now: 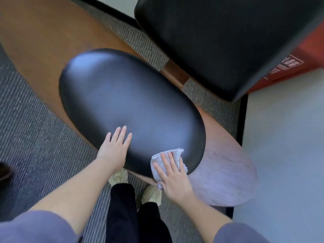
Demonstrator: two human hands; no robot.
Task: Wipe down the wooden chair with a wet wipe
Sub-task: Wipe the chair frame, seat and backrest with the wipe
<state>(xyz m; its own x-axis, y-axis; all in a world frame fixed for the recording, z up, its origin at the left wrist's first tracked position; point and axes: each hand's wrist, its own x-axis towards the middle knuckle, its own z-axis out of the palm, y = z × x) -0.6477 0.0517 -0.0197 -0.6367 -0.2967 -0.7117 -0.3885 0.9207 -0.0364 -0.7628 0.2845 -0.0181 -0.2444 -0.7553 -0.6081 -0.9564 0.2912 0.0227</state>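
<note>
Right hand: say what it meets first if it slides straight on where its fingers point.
Only the black cushion itself: the right hand, flat on the wet wipe, passes beside the left hand, probably.

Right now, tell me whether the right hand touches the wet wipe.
Touching. The head view shows the right hand, fingers straight, lying flat on the wet wipe, pressing it against the black cushion at its near edge.

Hands, two: left hand [114, 149] and right hand [172, 179]. Wipe [178, 153], one, white. Black cushions, two: oval cushion [131, 102] and larger cushion [219, 41]. Curved wooden panel [43, 41], one. Pale shoes, two: left shoe [118, 178] and right shoe [151, 193]. Purple sleeves, two: left sleeve [35, 228] and right sleeve [242, 234]. Red box [284, 71], one.
</note>
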